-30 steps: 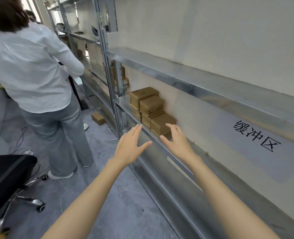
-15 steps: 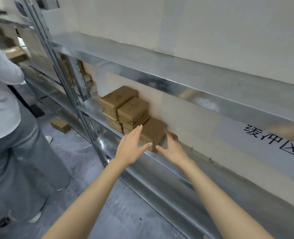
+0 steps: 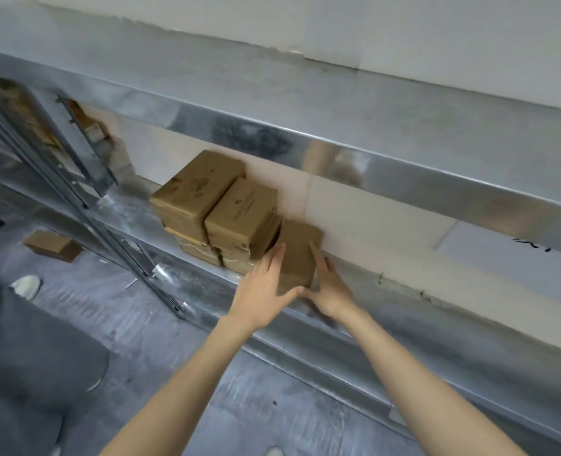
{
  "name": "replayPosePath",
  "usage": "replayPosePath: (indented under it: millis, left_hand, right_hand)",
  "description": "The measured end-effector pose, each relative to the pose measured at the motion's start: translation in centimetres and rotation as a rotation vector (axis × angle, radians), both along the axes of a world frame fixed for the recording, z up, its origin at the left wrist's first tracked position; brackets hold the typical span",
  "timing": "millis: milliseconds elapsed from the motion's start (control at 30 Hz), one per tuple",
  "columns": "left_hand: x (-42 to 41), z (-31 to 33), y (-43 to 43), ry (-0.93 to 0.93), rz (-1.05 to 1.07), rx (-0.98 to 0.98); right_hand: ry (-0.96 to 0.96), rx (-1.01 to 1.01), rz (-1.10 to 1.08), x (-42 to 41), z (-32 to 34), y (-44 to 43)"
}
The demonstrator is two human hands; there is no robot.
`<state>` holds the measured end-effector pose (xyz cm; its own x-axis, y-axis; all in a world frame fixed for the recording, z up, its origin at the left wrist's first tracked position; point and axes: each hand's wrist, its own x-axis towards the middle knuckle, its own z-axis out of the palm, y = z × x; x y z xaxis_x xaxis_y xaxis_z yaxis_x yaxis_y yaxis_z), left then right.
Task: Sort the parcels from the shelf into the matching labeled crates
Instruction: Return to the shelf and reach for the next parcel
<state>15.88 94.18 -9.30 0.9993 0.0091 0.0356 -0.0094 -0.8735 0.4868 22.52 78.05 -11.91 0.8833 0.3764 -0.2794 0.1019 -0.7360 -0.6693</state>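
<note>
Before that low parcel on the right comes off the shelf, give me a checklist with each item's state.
1. Hands placed: ok. The left hand and right hand lie on opposite sides of the cardboard parcel.
2. Fingers curled round it: not ok. They lie straight along its sides.
3. Room from the stacked parcels: not ok. The stack sits close against the parcel's left side.
4. Headroom under the upper shelf: ok. There is open space above the parcel.
5. Label read: cannot tell. No print is legible on its top face.
</note>
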Motion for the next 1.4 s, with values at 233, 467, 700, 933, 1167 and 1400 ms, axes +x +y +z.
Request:
replayPosePath:
  millis: [233, 467, 700, 933, 1167, 1400]
  left_hand:
    - [1.9, -1.1, 0.1, 0.117, -0.021, -0.281]
    - [3.8, -2.4, 0.7, 0.203, -0.021, -0.406]
    - [3.4, -1.0, 0.5, 0.143, -0.047, -0.425]
    - [2.2, 1.2, -2.9, 0.233, -0.112, -0.5]
    - [0.4, 4.7, -12.6, 0.282, -0.208, -0.717]
    - [-5.8, 9.0, -28.3, 0.273, -0.327, -0.727]
  right_hand:
    - [0.065, 0.044, 0.055, 1.1, 0.1, -2.5]
    - [0.032, 0.09, 0.015, 1.0, -0.2, -1.4]
    - [-0.004, 0.137, -0.022, 0.2, 0.2, -1.4]
    - [-0.041, 0.168, -0.088, -2.2, 3.1, -5.8]
    - [-0.133, 0.35, -0.273, -7.7, 7.4, -15.5]
    - [-0.251, 0.374, -0.566, -18.0, 11.6, -29.0]
